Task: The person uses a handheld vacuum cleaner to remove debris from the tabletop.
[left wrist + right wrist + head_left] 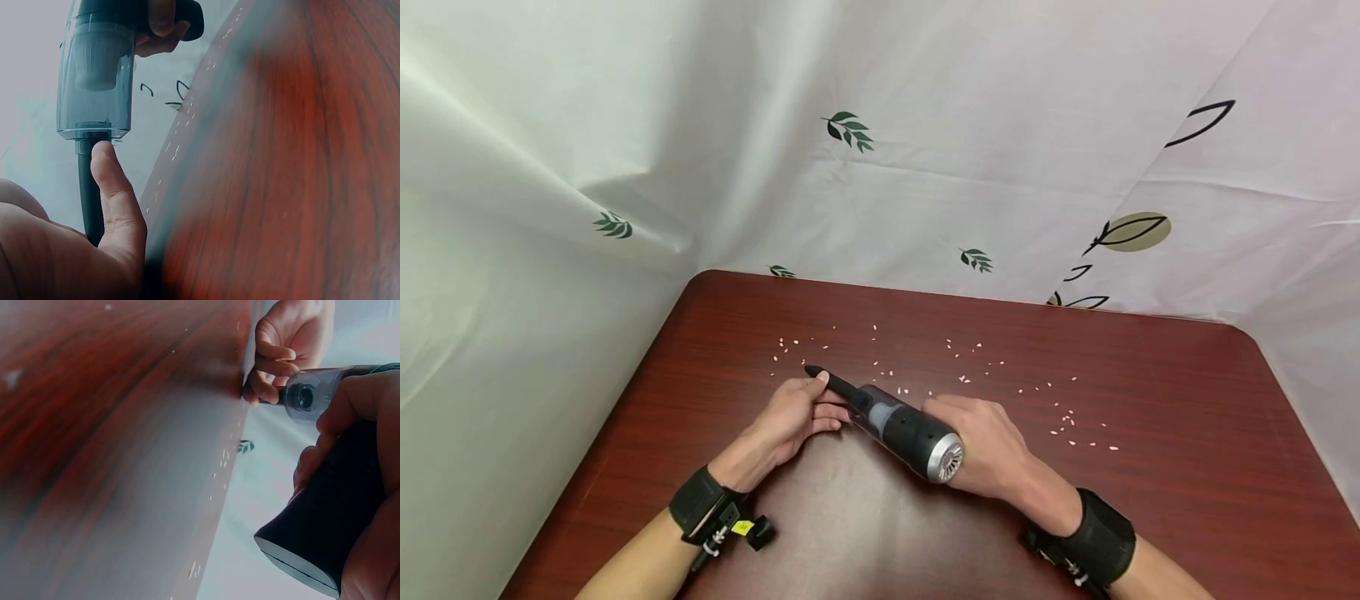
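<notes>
A black handheld vacuum cleaner (910,433) with a clear dust cup (94,81) is held over the table, tilted with its nozzle toward the far left. My right hand (981,442) grips its handle (325,512), fingers wrapped around it. At the front, my left hand (797,417) pinches the slim black nozzle (838,385) between thumb and fingers, close to where it joins the dust cup. Small pale bits (962,379) lie scattered on the tabletop beyond and to the right of the vacuum.
The dark red wooden table (1187,400) has rounded far corners. White curtains (925,192) with leaf prints hang along its back and sides. Each wrist wears a black strap (1097,537) with a small camera mount.
</notes>
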Demonstrator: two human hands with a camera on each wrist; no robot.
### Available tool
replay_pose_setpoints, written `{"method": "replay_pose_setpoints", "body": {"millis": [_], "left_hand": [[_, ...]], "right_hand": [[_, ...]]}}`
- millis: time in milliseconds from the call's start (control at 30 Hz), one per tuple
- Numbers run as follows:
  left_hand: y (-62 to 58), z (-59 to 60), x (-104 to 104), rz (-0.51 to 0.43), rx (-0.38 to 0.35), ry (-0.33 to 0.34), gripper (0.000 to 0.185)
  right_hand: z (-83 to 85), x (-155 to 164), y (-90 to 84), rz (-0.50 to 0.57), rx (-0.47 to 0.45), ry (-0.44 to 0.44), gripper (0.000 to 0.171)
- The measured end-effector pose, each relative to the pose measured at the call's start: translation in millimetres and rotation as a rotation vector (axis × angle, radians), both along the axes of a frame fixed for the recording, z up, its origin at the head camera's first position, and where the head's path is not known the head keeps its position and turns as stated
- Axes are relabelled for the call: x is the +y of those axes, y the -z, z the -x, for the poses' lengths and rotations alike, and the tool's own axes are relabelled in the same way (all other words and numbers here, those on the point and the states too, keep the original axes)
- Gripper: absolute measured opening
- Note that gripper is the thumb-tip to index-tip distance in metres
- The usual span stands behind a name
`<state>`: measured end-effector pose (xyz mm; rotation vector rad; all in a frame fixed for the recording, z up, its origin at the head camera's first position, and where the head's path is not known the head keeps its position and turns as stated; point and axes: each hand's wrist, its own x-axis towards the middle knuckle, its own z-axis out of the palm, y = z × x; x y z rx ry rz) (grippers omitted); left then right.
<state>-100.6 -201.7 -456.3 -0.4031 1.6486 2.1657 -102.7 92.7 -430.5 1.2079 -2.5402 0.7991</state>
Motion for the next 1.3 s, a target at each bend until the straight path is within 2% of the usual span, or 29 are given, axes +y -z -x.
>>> {"method": "replay_pose_setpoints", "body": {"millis": [467,800,1300], "left_hand": [[-0.3,-1.5,-14,0.036,0.012,-0.037,0.054],[-1.9,-8.6,-21,0.05,-0.023,-0.057,0.053],[0.0,-17.9,-33,0.057,-0.018,-0.09,0.051]], "right_hand": [[7.0,-16,3.6,0.005,0.023,-0.036,0.035],[5.8,-23,2.6,-0.001,0.002,-0.047,0.035],[4.4,-36,1.2,-0.032,0.015,-0.077,0.034]]}}
